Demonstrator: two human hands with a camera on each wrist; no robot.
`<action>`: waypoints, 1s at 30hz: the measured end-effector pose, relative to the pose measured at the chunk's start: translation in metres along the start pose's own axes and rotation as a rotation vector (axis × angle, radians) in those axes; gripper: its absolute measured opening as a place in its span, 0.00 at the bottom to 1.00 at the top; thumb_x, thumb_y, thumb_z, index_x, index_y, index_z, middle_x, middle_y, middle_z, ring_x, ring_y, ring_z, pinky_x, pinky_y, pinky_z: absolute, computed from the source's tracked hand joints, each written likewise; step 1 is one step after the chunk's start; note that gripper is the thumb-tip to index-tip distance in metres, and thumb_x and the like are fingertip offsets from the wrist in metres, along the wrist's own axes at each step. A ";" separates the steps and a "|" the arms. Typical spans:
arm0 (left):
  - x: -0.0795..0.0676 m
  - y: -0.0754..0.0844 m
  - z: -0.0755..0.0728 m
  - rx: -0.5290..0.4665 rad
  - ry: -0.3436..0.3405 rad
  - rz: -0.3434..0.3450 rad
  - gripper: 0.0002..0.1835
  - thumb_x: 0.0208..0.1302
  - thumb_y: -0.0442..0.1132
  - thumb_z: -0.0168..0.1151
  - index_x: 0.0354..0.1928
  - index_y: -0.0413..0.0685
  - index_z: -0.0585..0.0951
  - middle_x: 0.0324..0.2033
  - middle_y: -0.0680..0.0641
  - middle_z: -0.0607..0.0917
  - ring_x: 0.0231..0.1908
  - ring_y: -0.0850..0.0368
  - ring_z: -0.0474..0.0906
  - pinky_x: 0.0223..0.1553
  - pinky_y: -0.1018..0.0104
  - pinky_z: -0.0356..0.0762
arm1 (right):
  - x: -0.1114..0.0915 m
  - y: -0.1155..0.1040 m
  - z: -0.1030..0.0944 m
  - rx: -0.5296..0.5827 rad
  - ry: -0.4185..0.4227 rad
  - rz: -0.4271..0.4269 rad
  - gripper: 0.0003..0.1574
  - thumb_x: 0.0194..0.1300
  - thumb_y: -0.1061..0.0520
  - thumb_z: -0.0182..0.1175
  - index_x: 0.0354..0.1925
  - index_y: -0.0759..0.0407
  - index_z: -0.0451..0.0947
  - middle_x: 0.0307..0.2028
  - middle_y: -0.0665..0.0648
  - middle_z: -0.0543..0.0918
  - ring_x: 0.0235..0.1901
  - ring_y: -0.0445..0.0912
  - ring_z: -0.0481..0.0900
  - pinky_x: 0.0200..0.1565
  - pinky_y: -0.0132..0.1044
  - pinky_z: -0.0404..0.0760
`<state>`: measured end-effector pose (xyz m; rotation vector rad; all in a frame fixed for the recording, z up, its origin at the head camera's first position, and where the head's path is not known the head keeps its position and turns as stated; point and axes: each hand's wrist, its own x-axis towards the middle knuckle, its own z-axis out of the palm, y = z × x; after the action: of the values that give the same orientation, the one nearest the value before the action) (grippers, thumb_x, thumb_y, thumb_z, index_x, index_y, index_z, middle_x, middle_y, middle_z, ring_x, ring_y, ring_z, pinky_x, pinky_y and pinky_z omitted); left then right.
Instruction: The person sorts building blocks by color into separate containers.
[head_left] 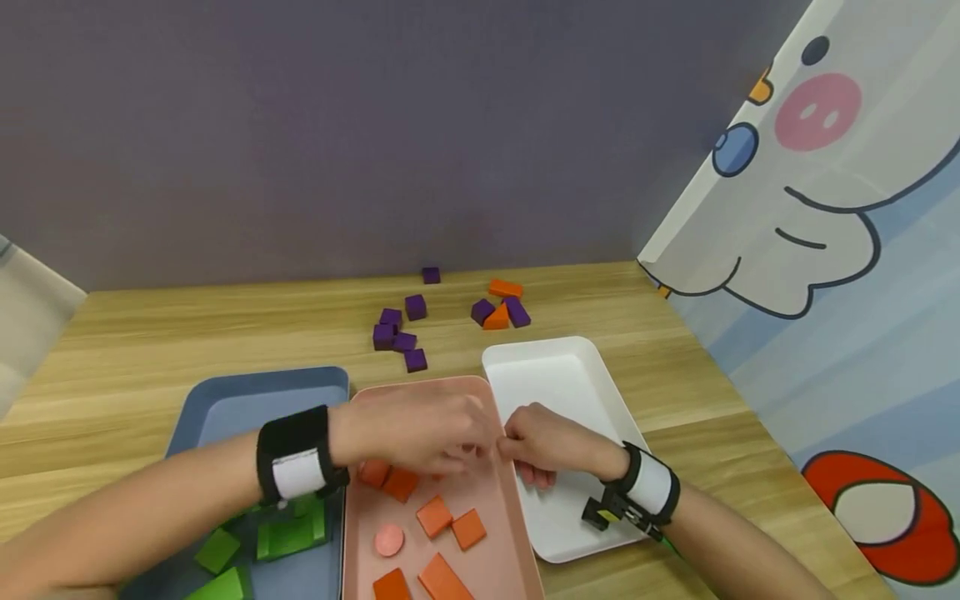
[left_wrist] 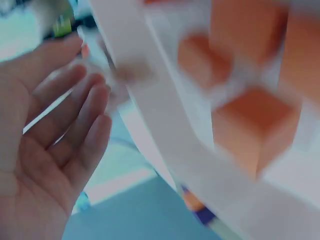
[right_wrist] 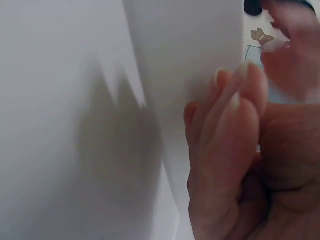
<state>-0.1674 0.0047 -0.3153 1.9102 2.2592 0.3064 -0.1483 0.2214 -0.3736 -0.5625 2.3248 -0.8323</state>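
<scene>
My left hand (head_left: pixel 427 429) is over the upper part of a pink tray (head_left: pixel 513 521). In the left wrist view the palm faces the camera, with fingers loosely bent and nothing between them. Orange blocks (head_left: pixel 442 575) and a round pink piece (head_left: pixel 389 540) lie in the pink tray, some partly under that hand. My right hand (head_left: pixel 551 442) is at the left rim of a white tray (head_left: pixel 555 367), its thumb side close to the left hand's fingertips. In the right wrist view its loosely curled fingers (right_wrist: pixel 220 155) are beside the tray's wall, with no block showing between them.
A blue tray (head_left: pixel 262 383) with green blocks (head_left: pixel 292 533) stands to the left. Behind the trays lie several purple blocks (head_left: pixel 416 307) and, further right, orange blocks (head_left: pixel 506 288) mixed with purple ones. A grey wall (head_left: pixel 337 167) bounds the wooden table (head_left: pixel 210 325) at the back.
</scene>
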 end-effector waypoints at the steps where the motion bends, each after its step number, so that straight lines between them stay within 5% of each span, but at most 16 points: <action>1: 0.006 -0.010 -0.004 0.015 0.023 -0.035 0.03 0.63 0.41 0.60 0.35 0.54 0.83 0.28 0.57 0.80 0.31 0.67 0.70 0.36 0.77 0.69 | 0.000 0.001 0.000 -0.002 0.002 0.001 0.25 0.66 0.57 0.48 0.12 0.57 0.75 0.07 0.49 0.74 0.07 0.42 0.74 0.14 0.39 0.76; 5: 0.029 -0.046 -0.017 0.062 0.060 -0.181 0.11 0.63 0.42 0.62 0.46 0.51 0.83 0.42 0.51 0.85 0.42 0.60 0.78 0.46 0.68 0.77 | 0.001 0.002 0.000 0.001 0.006 0.004 0.25 0.66 0.56 0.48 0.13 0.57 0.75 0.07 0.48 0.75 0.07 0.42 0.74 0.14 0.38 0.76; 10: 0.058 -0.086 -0.022 0.126 0.037 -0.289 0.19 0.63 0.42 0.61 0.56 0.49 0.79 0.54 0.46 0.80 0.54 0.53 0.75 0.56 0.62 0.74 | 0.001 0.002 0.000 0.013 0.000 0.007 0.25 0.67 0.56 0.48 0.14 0.57 0.75 0.08 0.48 0.75 0.07 0.41 0.74 0.14 0.38 0.75; 16: 0.076 -0.125 -0.019 0.152 0.036 -0.425 0.21 0.64 0.45 0.60 0.60 0.52 0.76 0.60 0.43 0.74 0.54 0.50 0.74 0.53 0.59 0.76 | 0.000 0.001 0.000 0.014 0.000 0.003 0.25 0.68 0.55 0.48 0.14 0.57 0.75 0.08 0.48 0.75 0.07 0.41 0.74 0.14 0.37 0.75; 26: 0.097 -0.155 -0.002 0.206 -0.048 -0.478 0.26 0.66 0.46 0.58 0.67 0.60 0.70 0.63 0.46 0.74 0.63 0.48 0.68 0.63 0.56 0.69 | 0.000 -0.002 0.000 0.007 0.010 0.011 0.25 0.66 0.56 0.48 0.13 0.56 0.75 0.07 0.48 0.74 0.07 0.41 0.73 0.13 0.36 0.74; 30: 0.102 -0.159 0.001 0.195 -0.105 -0.494 0.24 0.67 0.45 0.55 0.66 0.59 0.72 0.57 0.48 0.80 0.54 0.50 0.75 0.59 0.59 0.72 | -0.001 -0.002 0.000 0.008 0.010 0.018 0.25 0.66 0.55 0.48 0.13 0.56 0.75 0.07 0.48 0.74 0.07 0.40 0.73 0.13 0.36 0.74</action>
<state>-0.3356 0.0801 -0.3570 1.3301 2.6599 -0.0830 -0.1471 0.2200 -0.3719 -0.5349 2.3318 -0.8374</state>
